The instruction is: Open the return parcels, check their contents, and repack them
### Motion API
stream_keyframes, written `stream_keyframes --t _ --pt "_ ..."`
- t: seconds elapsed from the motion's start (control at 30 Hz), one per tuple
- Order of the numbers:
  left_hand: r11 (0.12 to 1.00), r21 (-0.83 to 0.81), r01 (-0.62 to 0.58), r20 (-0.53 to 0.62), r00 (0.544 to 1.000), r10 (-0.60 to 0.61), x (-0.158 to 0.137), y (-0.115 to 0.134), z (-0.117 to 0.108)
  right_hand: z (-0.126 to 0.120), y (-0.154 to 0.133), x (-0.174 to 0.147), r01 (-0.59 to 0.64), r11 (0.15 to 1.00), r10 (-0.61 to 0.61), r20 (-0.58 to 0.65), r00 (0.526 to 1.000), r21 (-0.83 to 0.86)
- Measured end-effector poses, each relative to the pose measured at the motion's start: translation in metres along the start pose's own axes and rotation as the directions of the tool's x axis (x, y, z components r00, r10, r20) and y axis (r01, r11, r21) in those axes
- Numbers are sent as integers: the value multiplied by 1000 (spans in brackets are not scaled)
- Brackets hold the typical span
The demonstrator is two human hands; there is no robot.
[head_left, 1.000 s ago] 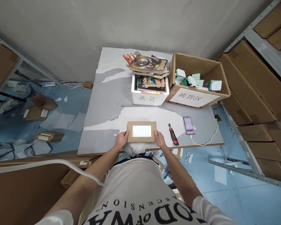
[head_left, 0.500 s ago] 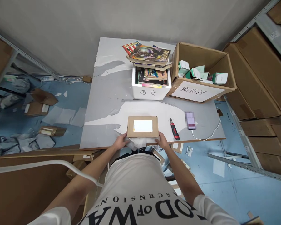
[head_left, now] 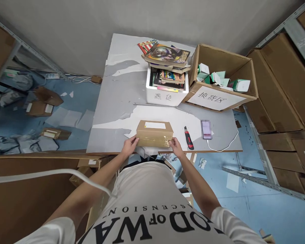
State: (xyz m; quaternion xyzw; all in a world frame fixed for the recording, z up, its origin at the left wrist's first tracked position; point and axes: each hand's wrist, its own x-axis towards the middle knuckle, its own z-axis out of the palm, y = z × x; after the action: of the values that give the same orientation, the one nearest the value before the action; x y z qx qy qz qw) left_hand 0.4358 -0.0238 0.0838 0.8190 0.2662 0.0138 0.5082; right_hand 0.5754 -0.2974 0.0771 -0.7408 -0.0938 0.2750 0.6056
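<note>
A small brown cardboard box with a white label on top is at the table's near edge, tilted so that its front side with shiny clear tape faces me. My left hand grips its lower left corner, fingers closed on the edge. At the lower right corner, my right hand holds it the same way. A red and black box cutter lies to the right of the box. Beyond that is a phone, its screen blurred out, with a white cable plugged in.
A white bin piled with books and magazines stands at the back. Beside it is a large open carton of green and white boxes. Shelves with cartons flank both sides; loose packaging litters the blue floor.
The cardboard box has tipped, so its taped front side now shows below the label. Both hands still hold its ends. The camera view has shifted slightly.
</note>
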Motion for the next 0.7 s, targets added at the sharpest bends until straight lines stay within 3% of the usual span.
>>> stream_keyframes --t 0.17,0.3,0.5,0.7 --pt "986 142 91 -109 991 -76 6 20 1 0 -21 3 -73 952 34 -135 990 -297" --pt "968 209 138 -101 988 -120 18 30 1 -4 -22 14 -126 918 71 -157 985 -375" --pt "962 206 180 -79 983 -167 33 31 -3 -6 -16 28 -171 947 124 -178 976 -273" --pt "985 -97 140 -28 989 -143 23 7 1 -11 3 22 -151 989 150 -150 977 4"
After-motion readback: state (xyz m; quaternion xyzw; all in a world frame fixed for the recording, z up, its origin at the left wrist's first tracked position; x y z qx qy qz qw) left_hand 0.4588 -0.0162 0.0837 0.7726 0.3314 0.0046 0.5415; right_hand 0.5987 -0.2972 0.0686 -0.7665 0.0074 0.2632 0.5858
